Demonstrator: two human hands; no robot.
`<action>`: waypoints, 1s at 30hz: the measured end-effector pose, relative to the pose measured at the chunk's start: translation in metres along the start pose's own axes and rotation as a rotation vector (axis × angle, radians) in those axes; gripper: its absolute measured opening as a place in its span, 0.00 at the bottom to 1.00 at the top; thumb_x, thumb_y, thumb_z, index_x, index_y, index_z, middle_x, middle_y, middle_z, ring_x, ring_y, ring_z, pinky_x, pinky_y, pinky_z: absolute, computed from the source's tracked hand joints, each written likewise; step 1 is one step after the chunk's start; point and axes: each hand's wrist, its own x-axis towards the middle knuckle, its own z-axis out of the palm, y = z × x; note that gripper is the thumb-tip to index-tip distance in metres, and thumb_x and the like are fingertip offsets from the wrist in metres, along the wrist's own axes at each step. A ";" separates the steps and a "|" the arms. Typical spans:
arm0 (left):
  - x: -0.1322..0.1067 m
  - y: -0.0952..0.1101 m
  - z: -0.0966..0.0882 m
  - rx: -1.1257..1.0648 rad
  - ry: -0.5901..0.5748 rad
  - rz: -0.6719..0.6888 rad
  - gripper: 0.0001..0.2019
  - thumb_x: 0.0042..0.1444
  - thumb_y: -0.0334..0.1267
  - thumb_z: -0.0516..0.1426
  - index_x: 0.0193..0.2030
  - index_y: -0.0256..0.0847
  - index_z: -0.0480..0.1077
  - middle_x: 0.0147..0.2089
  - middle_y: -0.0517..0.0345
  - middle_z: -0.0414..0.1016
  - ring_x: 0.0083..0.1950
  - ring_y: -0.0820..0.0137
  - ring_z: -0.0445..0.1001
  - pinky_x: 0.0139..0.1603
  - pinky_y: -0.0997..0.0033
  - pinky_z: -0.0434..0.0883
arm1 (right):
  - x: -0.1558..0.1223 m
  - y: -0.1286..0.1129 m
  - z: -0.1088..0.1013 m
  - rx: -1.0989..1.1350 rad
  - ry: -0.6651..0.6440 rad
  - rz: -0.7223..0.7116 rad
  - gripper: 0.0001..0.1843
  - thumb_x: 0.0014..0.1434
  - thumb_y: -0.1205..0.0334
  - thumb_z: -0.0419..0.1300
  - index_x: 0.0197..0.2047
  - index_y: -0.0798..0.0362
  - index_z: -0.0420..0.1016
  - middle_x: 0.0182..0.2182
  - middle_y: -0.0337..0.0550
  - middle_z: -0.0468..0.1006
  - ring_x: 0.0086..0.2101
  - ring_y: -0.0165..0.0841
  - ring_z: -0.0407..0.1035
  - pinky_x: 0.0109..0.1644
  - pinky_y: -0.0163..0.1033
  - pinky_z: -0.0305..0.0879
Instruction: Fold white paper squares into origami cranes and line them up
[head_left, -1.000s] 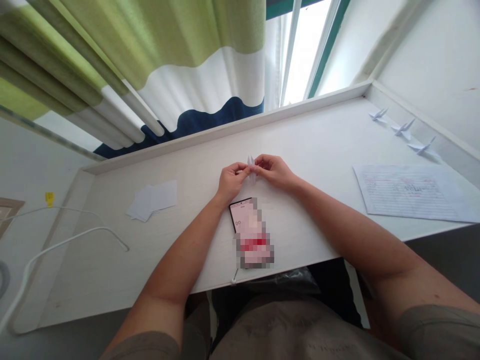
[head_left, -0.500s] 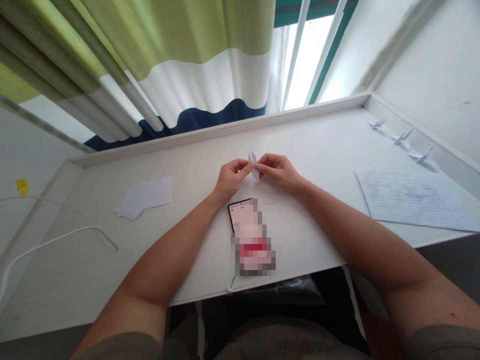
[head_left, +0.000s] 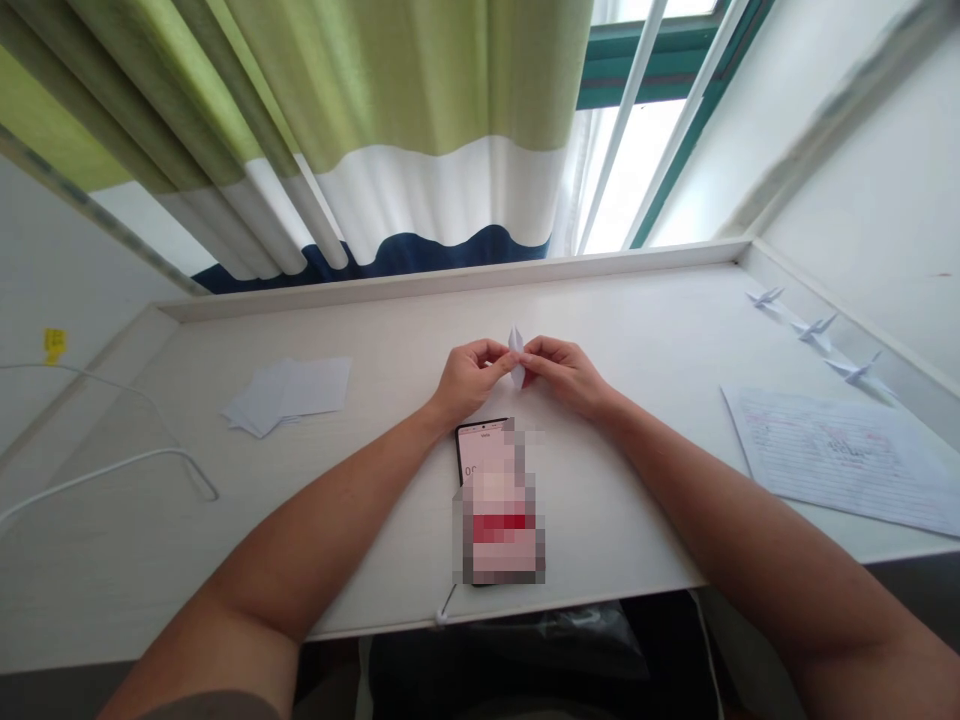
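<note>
Between my two hands, over the middle of the desk, is a small piece of folded white paper with a pointed, split top. My left hand pinches its left side between thumb and fingers. From the other side my right hand pinches it too, the fingertips of both hands nearly meeting. The fingers hide part of the folds. Just below the hands a phone lies face up, its screen partly blurred out.
Several loose white paper sheets lie at left, near a white cable. Three folded paper cranes line the right edge, above lined written paper. A raised rim bounds the white desk's back.
The camera view has tilted up a little, so the desk and its things sit lower in the picture. Both hands keep their pinch on the folded paper.
</note>
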 end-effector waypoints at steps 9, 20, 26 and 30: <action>0.000 0.001 0.002 -0.082 -0.135 -0.006 0.26 0.54 0.63 0.69 0.35 0.40 0.73 0.32 0.57 0.80 0.34 0.70 0.78 0.40 0.68 0.73 | 0.001 -0.003 0.000 0.007 -0.029 0.015 0.21 0.62 0.41 0.67 0.31 0.51 0.73 0.26 0.38 0.77 0.29 0.32 0.69 0.38 0.40 0.65; 0.000 0.006 0.000 -0.070 -0.107 -0.048 0.19 0.56 0.53 0.69 0.32 0.40 0.71 0.29 0.62 0.73 0.31 0.73 0.68 0.34 0.71 0.64 | -0.002 -0.008 -0.001 0.037 -0.002 -0.019 0.15 0.62 0.49 0.68 0.33 0.52 0.77 0.27 0.39 0.79 0.29 0.31 0.72 0.39 0.40 0.69; 0.000 0.008 -0.001 -0.120 -0.115 -0.044 0.16 0.54 0.50 0.69 0.36 0.40 0.76 0.34 0.58 0.79 0.36 0.70 0.74 0.42 0.68 0.70 | 0.000 -0.003 -0.001 0.078 0.033 -0.046 0.19 0.60 0.46 0.72 0.43 0.53 0.80 0.30 0.38 0.81 0.29 0.30 0.74 0.37 0.40 0.71; 0.000 0.008 -0.001 -0.126 -0.135 -0.020 0.17 0.55 0.53 0.70 0.36 0.40 0.79 0.34 0.57 0.80 0.37 0.69 0.75 0.44 0.67 0.72 | 0.001 -0.002 -0.001 0.086 0.022 -0.044 0.21 0.58 0.43 0.74 0.42 0.53 0.80 0.32 0.40 0.82 0.30 0.31 0.75 0.38 0.40 0.73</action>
